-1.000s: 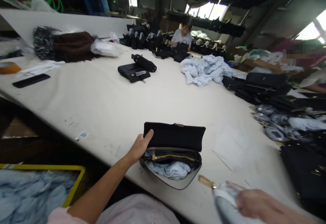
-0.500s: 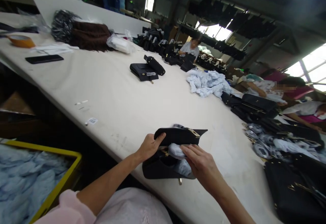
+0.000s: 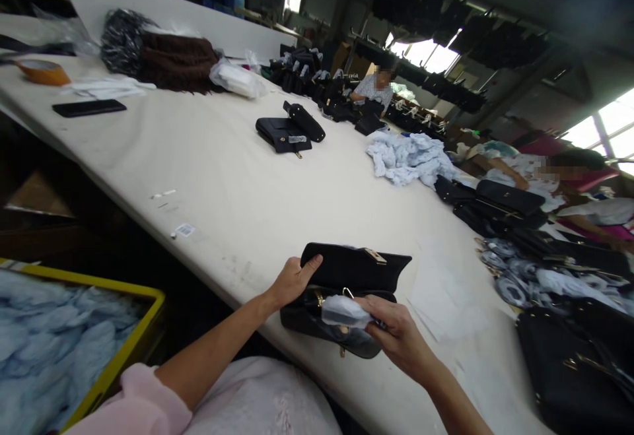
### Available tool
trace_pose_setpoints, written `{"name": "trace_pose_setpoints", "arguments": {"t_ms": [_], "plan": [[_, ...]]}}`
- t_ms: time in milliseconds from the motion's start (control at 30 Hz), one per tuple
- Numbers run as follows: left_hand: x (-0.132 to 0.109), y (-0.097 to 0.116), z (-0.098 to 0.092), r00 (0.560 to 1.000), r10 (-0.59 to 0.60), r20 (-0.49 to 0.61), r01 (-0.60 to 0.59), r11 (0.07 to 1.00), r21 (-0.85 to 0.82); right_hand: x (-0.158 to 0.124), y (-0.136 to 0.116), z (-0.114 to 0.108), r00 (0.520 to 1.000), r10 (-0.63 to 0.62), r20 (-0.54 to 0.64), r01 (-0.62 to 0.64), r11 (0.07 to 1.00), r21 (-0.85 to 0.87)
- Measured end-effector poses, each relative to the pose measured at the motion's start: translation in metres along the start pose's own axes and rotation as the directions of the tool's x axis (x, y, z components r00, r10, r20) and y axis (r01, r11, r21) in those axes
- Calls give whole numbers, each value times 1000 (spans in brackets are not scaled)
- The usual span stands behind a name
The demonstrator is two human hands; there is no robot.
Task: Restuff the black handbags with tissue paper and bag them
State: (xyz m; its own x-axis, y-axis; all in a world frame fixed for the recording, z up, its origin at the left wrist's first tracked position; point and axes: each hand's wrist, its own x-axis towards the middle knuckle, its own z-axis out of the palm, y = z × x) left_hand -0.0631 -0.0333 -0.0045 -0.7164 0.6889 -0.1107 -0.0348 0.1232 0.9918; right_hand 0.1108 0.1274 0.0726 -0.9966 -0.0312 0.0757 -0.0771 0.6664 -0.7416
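Observation:
A black bag point(image 3: 321, 326) stands open at the near edge of the white table point(image 3: 218, 191), its flap point(image 3: 347, 268) raised and a gold clasp point(image 3: 375, 257) on the flap. My left hand point(image 3: 292, 281) grips the flap's left end, thumb on the inner side. In my right hand point(image 3: 393, 329) is a pale wrapped bundle point(image 3: 345, 311), pinched at its right end over the bag's opening. Gold metal parts show beside the bundle. What the wrapping covers cannot be made out.
A yellow crate point(image 3: 126, 286) of pale blue wrapping is at lower left. Black bags point(image 3: 579, 369) and wrapped straps point(image 3: 515, 276) lie on the right, crumpled wrapping point(image 3: 411, 158) and a small bag point(image 3: 282, 134) farther back. Several people work beyond.
The bundle in my right hand has moved slightly down, and more of it shows. The flap is tilted farther open, showing more of its inside. The left hand keeps its grip.

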Motion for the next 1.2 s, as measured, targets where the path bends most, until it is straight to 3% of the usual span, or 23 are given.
{"name": "trace_pose_setpoints", "arguments": {"t_ms": [100,200,267,333,433,533,667,733,833,900,967,1033,1100,1200], "plan": [[4,-1,-2,1000,-18,5,18,1000,-10,-9,14,-2,992,98,-76,-99,995,-4],[4,4,-5,991,-26,132,36,997,-73,-16,18,-11,976,96,-197,-100,995,-11],[1,11,-9,961,32,275,-1,994,-112,-18,16,-17,985,97,-145,-97,995,7],[-2,17,-12,929,126,347,-101,991,-89,-17,15,-17,987,156,-33,-156,988,5],[-5,22,-14,922,219,319,-230,973,-5,-14,20,-9,960,281,-13,-282,959,-41],[-5,19,-11,939,193,284,-199,980,-7,-10,27,0,945,302,-127,-314,945,-90],[-2,9,-2,969,145,201,-136,989,-57,-6,28,-8,952,225,-208,-285,901,-329],[-3,5,4,978,122,169,-109,990,-86,-1,25,-17,958,248,-143,-285,876,-390],[-7,2,12,991,-13,131,24,996,-83,11,22,-26,954,294,60,-265,919,-291],[-11,1,17,989,-113,93,115,993,-16,21,20,-28,952,244,188,-210,961,-181],[-14,2,20,986,-150,66,149,988,28,29,18,-26,956,181,232,-156,980,-119],[-15,3,20,987,-139,84,139,990,4,32,17,-24,980,134,146,-116,985,-126],[-15,4,20,984,-151,94,153,988,-14,30,17,-21,998,48,-43,-55,982,-182],[-18,5,18,977,-182,113,185,983,-11,21,18,-15,959,-176,-221,100,944,-315]]}}
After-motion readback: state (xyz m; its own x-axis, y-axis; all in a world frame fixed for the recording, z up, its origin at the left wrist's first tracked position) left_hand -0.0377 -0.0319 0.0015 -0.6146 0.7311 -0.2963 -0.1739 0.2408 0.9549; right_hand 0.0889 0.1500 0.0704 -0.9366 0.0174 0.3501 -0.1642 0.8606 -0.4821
